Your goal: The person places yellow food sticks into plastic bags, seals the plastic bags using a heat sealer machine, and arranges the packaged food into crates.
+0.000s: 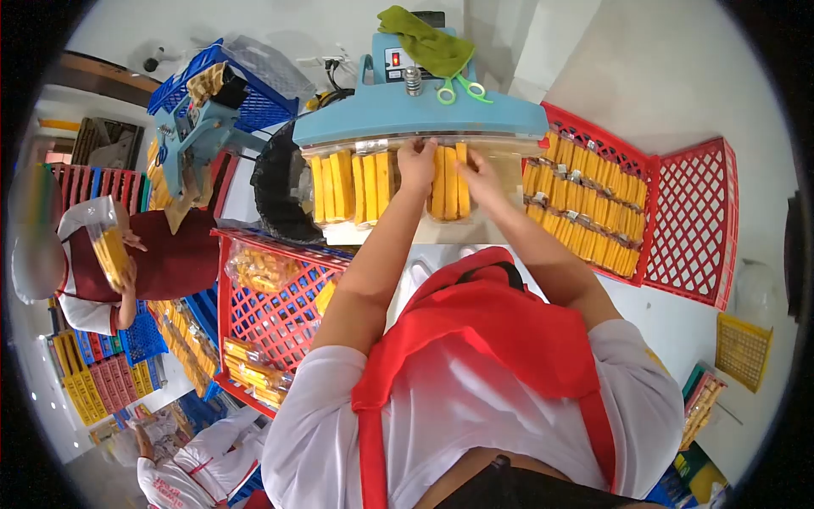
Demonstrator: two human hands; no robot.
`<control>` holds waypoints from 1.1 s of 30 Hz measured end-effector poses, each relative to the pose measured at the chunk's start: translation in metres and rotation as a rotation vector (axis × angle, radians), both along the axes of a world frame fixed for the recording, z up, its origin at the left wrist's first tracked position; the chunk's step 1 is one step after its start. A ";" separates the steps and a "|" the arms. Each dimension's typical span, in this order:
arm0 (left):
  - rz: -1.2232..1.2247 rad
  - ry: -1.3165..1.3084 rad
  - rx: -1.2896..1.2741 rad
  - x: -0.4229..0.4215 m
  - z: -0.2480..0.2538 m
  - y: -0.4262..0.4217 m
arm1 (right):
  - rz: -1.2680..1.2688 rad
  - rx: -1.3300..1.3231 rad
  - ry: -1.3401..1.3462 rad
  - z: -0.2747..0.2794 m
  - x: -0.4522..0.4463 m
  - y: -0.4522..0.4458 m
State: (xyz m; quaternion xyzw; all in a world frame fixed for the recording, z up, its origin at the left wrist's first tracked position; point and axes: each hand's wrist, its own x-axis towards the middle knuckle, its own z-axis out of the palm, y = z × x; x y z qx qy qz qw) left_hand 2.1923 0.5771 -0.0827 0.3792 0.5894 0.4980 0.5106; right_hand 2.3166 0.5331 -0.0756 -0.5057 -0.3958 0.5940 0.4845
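Note:
My left hand [416, 168] pinches the upper left of a clear plastic bag of yellow sticks [450, 191] below the jaw of a blue bag sealer [420, 119]. Its fingertips reach up close to the jaw's edge. My right hand [483, 180] closes on the same bag's upper right side. Left of my hands, two more filled bags lie side by side: a bag of yellow sticks [331, 188] and another bag [372, 187]. All three rest on a pale shelf [496, 216] in front of the sealer.
Green-handled scissors [462, 88] and a green cloth [424, 41] lie on the sealer. A red crate [649, 170] of filled bags stands at right. Another red crate [225, 288] and a black bin bag [275, 182] are at left. Co-workers stand at left, one holding a filled bag [108, 246].

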 end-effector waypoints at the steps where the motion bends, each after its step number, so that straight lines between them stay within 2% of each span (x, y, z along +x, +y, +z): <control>1: 0.076 0.081 -0.003 0.002 0.000 -0.001 | -0.019 -0.007 0.045 0.001 -0.006 -0.007; 2: 0.154 0.163 -0.006 0.004 0.001 -0.002 | -0.017 -0.015 0.043 0.000 -0.010 -0.010; 4: 0.174 0.182 -0.032 0.006 0.019 -0.009 | -0.150 0.008 0.066 -0.004 -0.019 -0.010; 6: 0.198 0.212 -0.055 -0.001 0.032 -0.023 | -0.152 -0.009 0.074 -0.009 -0.022 -0.008; 8: -0.076 0.733 0.368 -0.013 0.041 -0.047 | -0.154 -0.027 0.076 -0.012 -0.027 -0.006; 10: -0.292 1.002 0.480 -0.033 0.060 -0.079 | -0.145 -0.021 0.122 -0.011 -0.032 -0.006; 11: -0.288 1.002 0.474 -0.041 0.070 -0.096 | -0.139 -0.025 0.120 -0.009 -0.036 -0.007; 13: -0.402 1.299 0.261 -0.056 0.085 -0.120 | -0.110 0.032 0.189 -0.002 -0.048 -0.006; 16: -0.440 1.350 0.212 -0.081 0.068 -0.130 | -0.152 0.069 0.047 -0.022 -0.066 -0.001; 19: -0.447 1.383 0.216 -0.091 0.048 -0.130 | -0.177 0.055 0.010 -0.010 -0.077 -0.004; 22: -0.430 1.360 0.216 -0.095 0.049 -0.133 | -0.164 0.031 -0.056 -0.012 -0.075 -0.003; 24: -0.442 1.489 0.202 -0.099 0.046 -0.138 | -0.137 0.036 -0.028 -0.013 -0.074 -0.003; 28: -0.420 1.580 0.249 -0.107 0.030 -0.143 | -0.133 0.047 0.059 -0.013 -0.074 -0.005; 33: -0.366 1.546 0.352 -0.109 0.014 -0.134 | -0.150 0.065 -0.007 -0.016 -0.072 -0.005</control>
